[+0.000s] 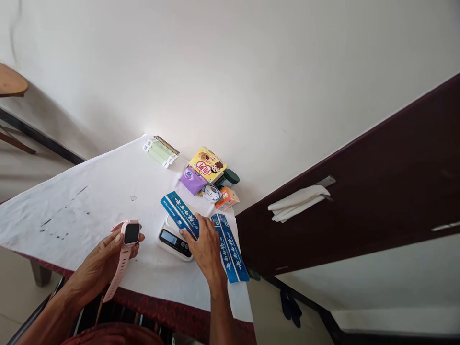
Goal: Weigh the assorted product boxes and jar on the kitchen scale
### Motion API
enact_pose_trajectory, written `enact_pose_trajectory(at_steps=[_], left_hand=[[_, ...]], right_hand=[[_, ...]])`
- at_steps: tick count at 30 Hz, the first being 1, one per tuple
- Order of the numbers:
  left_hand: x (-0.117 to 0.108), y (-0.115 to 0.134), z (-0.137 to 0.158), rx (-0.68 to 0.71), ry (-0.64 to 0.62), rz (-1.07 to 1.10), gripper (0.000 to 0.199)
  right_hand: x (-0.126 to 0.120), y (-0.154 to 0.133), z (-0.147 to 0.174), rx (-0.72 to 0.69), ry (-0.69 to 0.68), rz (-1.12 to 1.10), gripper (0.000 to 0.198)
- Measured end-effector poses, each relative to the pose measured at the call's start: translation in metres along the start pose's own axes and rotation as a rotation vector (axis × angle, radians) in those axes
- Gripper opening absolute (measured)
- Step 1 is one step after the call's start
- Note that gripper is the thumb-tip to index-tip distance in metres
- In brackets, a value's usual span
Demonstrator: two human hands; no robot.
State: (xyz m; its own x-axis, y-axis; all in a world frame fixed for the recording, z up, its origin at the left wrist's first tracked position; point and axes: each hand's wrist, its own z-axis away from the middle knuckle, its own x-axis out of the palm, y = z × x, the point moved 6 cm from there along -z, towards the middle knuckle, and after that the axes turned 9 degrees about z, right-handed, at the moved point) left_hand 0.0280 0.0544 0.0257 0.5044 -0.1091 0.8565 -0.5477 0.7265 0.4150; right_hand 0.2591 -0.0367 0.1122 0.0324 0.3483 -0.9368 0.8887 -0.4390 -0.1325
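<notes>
One white scale sits low centre; over it, the right hand grips a blue box, probably light, crushable card, best held along its sides. Lower left, the left hand pinches a watch, likely soft-strapped: hold the case.

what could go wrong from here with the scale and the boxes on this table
The blue box lies across the scale with one end overhanging, so it might tip off. The right hand is on that box, so any pressure could skew the reading. The two other blue boxes reach the edge of the white tablecloth, beside the right forearm; a bump may knock them to the floor.
</notes>
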Motion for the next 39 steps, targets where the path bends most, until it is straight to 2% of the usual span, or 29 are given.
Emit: enact_pose_trajectory(at_steps=[4, 7, 11, 15, 19, 24, 30, 34, 36, 39], left_hand=[[-0.003, 0.000, -0.003, 0.004, -0.016, -0.013, 0.052], [-0.005, -0.001, -0.003, 0.002, -0.026, -0.028, 0.053], [-0.008, -0.002, -0.005, 0.012, -0.035, -0.033, 0.052], [-0.013, -0.003, -0.007, 0.003, -0.032, -0.038, 0.049], [-0.011, -0.003, -0.006, 0.010, -0.042, -0.058, 0.052], [-0.006, -0.001, -0.005, 0.034, -0.032, -0.069, 0.049], [-0.001, 0.001, -0.003, 0.016, -0.003, -0.060, 0.053], [-0.003, 0.000, -0.001, 0.009, 0.005, -0.015, 0.051], [-0.002, -0.001, -0.001, 0.007, -0.028, 0.013, 0.048], [0.000, -0.002, -0.003, 0.004, -0.062, 0.047, 0.046]], right_hand=[[0.009, -0.003, 0.006, 0.030, -0.002, 0.006, 0.049], [-0.001, 0.012, 0.013, 0.071, 0.047, -0.031, 0.049], [-0.030, 0.060, 0.025, 0.274, 0.105, 0.058, 0.055], [-0.052, 0.112, 0.037, 0.526, 0.016, 0.239, 0.059], [-0.052, 0.142, 0.047, 0.679, -0.068, 0.323, 0.063], [-0.037, 0.145, 0.049, 0.686, -0.143, 0.349, 0.057], [-0.035, 0.145, 0.041, 0.684, -0.156, 0.353, 0.055], [-0.035, 0.144, 0.038, 0.622, -0.129, 0.349, 0.056], [-0.041, 0.141, 0.035, 0.597, -0.091, 0.394, 0.061], [-0.058, 0.117, 0.015, 0.497, 0.089, 0.464, 0.069]])
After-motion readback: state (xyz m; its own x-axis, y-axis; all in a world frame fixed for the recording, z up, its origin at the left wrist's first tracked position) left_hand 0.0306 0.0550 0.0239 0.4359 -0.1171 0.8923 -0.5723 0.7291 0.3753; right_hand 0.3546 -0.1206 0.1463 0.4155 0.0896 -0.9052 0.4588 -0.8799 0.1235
